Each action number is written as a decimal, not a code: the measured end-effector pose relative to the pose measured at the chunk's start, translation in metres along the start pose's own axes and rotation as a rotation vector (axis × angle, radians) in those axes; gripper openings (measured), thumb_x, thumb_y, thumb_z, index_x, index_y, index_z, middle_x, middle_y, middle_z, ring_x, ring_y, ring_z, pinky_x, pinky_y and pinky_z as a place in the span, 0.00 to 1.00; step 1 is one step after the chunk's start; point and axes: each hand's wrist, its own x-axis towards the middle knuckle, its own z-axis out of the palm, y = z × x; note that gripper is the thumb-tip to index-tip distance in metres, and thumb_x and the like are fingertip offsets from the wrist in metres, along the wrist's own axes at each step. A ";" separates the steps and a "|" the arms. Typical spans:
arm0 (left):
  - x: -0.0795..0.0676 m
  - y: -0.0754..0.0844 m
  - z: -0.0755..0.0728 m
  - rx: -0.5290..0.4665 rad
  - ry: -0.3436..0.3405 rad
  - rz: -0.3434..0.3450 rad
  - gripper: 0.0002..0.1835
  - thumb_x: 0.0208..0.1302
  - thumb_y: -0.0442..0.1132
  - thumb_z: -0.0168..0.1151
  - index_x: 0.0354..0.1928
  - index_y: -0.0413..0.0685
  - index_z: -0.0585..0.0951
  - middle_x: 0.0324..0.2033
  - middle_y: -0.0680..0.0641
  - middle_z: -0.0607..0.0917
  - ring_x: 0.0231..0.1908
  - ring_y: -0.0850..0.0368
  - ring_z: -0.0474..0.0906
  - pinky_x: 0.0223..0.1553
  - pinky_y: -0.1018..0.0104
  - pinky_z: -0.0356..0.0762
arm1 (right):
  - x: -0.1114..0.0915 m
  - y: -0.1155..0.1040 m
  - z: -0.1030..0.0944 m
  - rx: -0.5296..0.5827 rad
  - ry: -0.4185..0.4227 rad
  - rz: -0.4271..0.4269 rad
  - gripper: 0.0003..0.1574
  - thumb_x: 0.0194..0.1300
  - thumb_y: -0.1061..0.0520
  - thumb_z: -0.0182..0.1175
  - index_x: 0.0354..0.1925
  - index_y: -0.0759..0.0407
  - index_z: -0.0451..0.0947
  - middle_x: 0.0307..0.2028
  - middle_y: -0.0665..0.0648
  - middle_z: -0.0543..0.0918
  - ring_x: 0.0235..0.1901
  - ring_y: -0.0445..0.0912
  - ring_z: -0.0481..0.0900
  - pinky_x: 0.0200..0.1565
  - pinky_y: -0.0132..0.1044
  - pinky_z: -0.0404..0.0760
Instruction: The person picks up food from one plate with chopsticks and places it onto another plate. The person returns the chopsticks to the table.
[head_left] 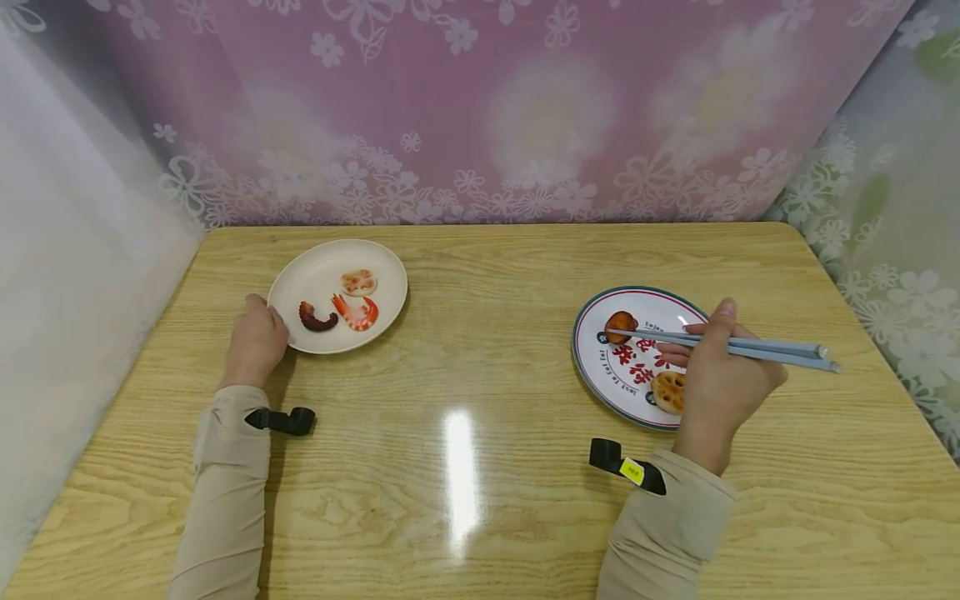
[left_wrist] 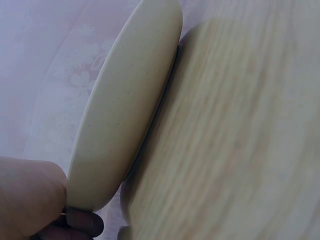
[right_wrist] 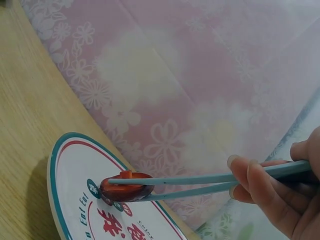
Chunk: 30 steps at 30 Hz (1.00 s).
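My left hand (head_left: 255, 340) grips the left rim of a cream plate (head_left: 315, 262), thumb above and fingers beneath in the left wrist view. On that plate lie a pale lotus root slice (head_left: 359, 282), a red-and-white shrimp (head_left: 356, 313) and a dark octopus tentacle (head_left: 318, 317). With my right hand (head_left: 723, 387) I hold pale blue chopsticks (head_left: 780, 350) over a printed white plate (head_left: 600, 379). Their tips are on either side of a glossy reddish-brown round food piece (right_wrist: 125, 188), at the plate's surface. A browned lotus root slice (head_left: 669, 392) lies there too, partly behind my right hand.
Both plates stand on a wood-grain table (head_left: 487, 350), well apart, with bare tabletop between them. A pink floral curtain (head_left: 480, 117) hangs along the back edge. Whitish cloth (head_left: 75, 250) borders the left side, and a pale floral curtain (head_left: 892, 250) the right.
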 end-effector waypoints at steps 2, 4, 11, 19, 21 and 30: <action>0.000 0.000 0.000 0.000 0.004 0.007 0.20 0.75 0.37 0.29 0.54 0.23 0.59 0.38 0.18 0.74 0.37 0.30 0.75 0.33 0.43 0.72 | 0.000 0.000 0.000 0.004 -0.012 -0.034 0.28 0.65 0.44 0.61 0.24 0.68 0.79 0.17 0.56 0.82 0.13 0.43 0.81 0.16 0.32 0.76; 0.000 0.001 0.000 0.000 0.007 0.011 0.20 0.75 0.37 0.29 0.53 0.23 0.59 0.38 0.19 0.75 0.36 0.30 0.75 0.33 0.43 0.71 | 0.000 0.000 0.001 0.021 -0.029 -0.059 0.27 0.65 0.45 0.61 0.24 0.69 0.80 0.18 0.56 0.83 0.13 0.44 0.81 0.16 0.32 0.76; 0.000 0.002 -0.001 0.002 0.000 -0.010 0.20 0.75 0.37 0.28 0.54 0.23 0.59 0.39 0.18 0.74 0.38 0.30 0.75 0.35 0.42 0.72 | -0.003 -0.001 0.004 0.059 -0.065 -0.149 0.24 0.65 0.47 0.62 0.24 0.67 0.80 0.19 0.57 0.83 0.14 0.45 0.82 0.16 0.32 0.76; 0.001 0.002 0.000 0.005 -0.003 -0.023 0.20 0.75 0.38 0.28 0.55 0.24 0.59 0.40 0.18 0.74 0.39 0.30 0.75 0.34 0.43 0.72 | -0.003 -0.001 0.004 0.055 -0.068 -0.223 0.19 0.66 0.49 0.61 0.24 0.62 0.81 0.20 0.55 0.83 0.14 0.43 0.81 0.17 0.31 0.76; 0.001 0.002 0.000 0.002 -0.002 -0.021 0.21 0.75 0.38 0.28 0.55 0.24 0.59 0.41 0.18 0.74 0.40 0.29 0.75 0.34 0.42 0.72 | -0.004 -0.002 0.004 0.053 -0.070 -0.226 0.19 0.65 0.49 0.61 0.25 0.62 0.82 0.21 0.55 0.84 0.13 0.42 0.81 0.17 0.31 0.76; 0.000 0.000 0.001 -0.011 0.000 -0.017 0.20 0.75 0.37 0.29 0.54 0.23 0.59 0.40 0.18 0.74 0.39 0.30 0.74 0.35 0.43 0.72 | -0.009 -0.004 0.008 0.098 -0.085 -0.255 0.18 0.65 0.50 0.62 0.26 0.62 0.82 0.21 0.56 0.84 0.12 0.43 0.80 0.16 0.32 0.76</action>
